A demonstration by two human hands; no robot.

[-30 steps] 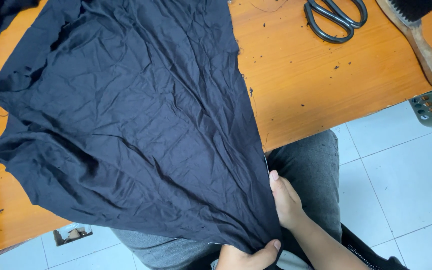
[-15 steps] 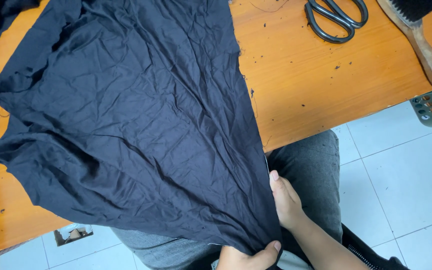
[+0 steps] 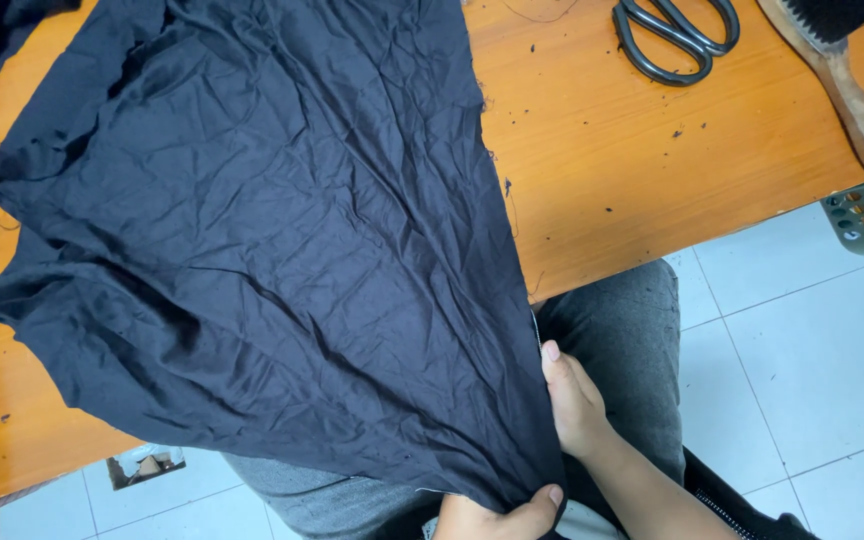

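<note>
White floor tiles (image 3: 802,330) at lower right. Both hands closed on dark navy fabric (image 3: 272,250): left hand (image 3: 512,515) pinches its bottom corner, right hand (image 3: 572,400) grips its edge. Fabric drapes up across orange bench (image 3: 652,170); scissors (image 3: 672,35) upper right.

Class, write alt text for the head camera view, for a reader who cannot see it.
A large, wrinkled dark navy cloth lies spread over an orange wooden table, its narrow end hanging off the near edge into a seated person's lap. The right hand rests along the cloth's edge and the left hand pinches its tip. Black scissors and a wooden brush lie at the table's far right.
</note>
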